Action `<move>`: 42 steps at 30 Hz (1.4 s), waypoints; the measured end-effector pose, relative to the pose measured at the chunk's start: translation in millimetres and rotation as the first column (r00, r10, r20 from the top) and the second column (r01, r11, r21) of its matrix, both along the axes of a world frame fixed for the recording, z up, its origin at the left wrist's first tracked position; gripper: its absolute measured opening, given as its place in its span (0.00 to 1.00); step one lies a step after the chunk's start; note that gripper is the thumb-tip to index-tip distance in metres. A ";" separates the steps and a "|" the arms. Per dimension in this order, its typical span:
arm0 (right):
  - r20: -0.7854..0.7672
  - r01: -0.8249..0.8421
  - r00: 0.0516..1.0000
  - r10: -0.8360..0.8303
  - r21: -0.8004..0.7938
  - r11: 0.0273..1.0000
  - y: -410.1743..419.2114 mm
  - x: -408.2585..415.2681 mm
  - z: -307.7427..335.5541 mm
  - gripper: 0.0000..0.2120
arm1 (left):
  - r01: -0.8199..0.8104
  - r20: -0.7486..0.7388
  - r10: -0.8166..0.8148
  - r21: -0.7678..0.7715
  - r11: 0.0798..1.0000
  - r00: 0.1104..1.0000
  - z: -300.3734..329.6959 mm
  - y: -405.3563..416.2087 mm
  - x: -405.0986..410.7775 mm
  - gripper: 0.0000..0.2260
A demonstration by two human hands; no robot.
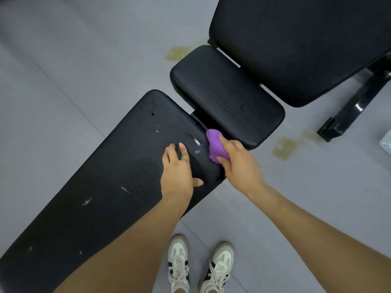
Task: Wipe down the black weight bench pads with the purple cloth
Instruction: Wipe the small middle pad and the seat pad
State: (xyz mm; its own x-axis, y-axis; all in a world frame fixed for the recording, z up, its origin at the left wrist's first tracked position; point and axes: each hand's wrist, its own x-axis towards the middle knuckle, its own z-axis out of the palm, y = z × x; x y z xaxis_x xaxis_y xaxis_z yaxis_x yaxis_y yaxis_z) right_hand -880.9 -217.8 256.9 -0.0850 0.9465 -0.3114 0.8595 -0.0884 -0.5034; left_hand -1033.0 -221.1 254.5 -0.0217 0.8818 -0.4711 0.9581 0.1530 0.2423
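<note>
A: What lies around the person?

B: A pale grey tiled floor (63,70) with yellowish stains (285,148) near the benches; two white lace-up sneakers with dark stripes (178,265) stand at the bottom edge.

A: And the surface being cleaned?

B: A long black padded bench back pad (95,187), scuffed with small white marks, runs from lower left toward the centre; just beyond its end sits a smaller black rectangular seat pad (228,92); a second black padded bench (306,43) on a glossy black metal frame (359,102) stands at upper right.

A: Where is the cloth?

B: The bunched purple cloth (214,148) lies on the far corner of the long pad, beside the gap before the seat pad; the right hand (239,166) grasps it, fingers (227,144) curled over its top and thumb beneath.

A: The other hand?

B: The left hand (178,174) rests flat on the same pad just beside the cloth; its fingers are released and fairly straight, thumb spread toward the pad's edge.
</note>
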 end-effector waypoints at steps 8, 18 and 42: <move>0.157 -0.122 0.980 0.119 0.008 0.993 55.7 -41.2 -1.7 0.26 | 0.008 -0.042 -0.008 -0.021 1.000 0.999 1.5 -0.2 0.9 0.47; 0.178 -0.126 0.974 0.138 -0.074 0.989 -18.5 5.6 7.3 0.27 | 0.011 -0.024 -0.012 -0.020 1.000 1.000 1.8 -1.2 -2.8 0.47; 0.256 -0.316 0.917 0.305 0.001 0.949 38.8 -82.8 -2.8 0.30 | 0.012 0.026 -0.012 -0.008 1.000 1.000 -3.4 43.0 -124.5 0.47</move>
State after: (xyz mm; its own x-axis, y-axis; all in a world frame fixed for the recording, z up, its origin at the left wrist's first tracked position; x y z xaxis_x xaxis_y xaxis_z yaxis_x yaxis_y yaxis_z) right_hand -963.8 -179.0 254.1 -0.3017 0.8973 -0.3221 0.9383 0.2196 -0.2671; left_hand -1157.5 -178.1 251.1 0.0007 0.8780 -0.4786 0.9533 0.1439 0.2654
